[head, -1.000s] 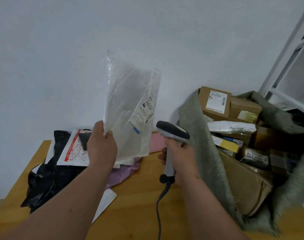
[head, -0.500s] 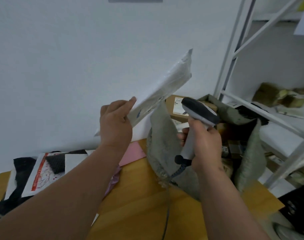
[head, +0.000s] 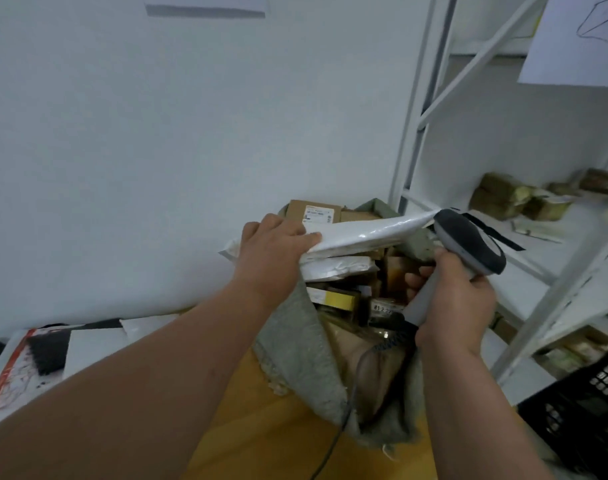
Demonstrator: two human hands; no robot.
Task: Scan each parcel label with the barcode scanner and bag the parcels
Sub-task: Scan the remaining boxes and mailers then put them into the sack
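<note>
Just over the sack's rim (head: 295,327), left hand (head: 271,258) grips mailer (head: 364,232).

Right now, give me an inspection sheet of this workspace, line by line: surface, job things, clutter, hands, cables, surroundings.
Surface: wooden table, bare in front of the sack.
Job's things: white bubble mailer held nearly flat over the open grey sack, which is already full of cardboard boxes and parcels; grey barcode scanner beside it.
Clutter: white and black mailers piled at the table's left end.
Hands: left hand grips the mailer's edge; right hand grips the scanner's handle.
Cables: scanner cable runs down across the sack to the table.
Surroundings: white wall, white metal shelving holding packages, black crate at lower right.
</note>
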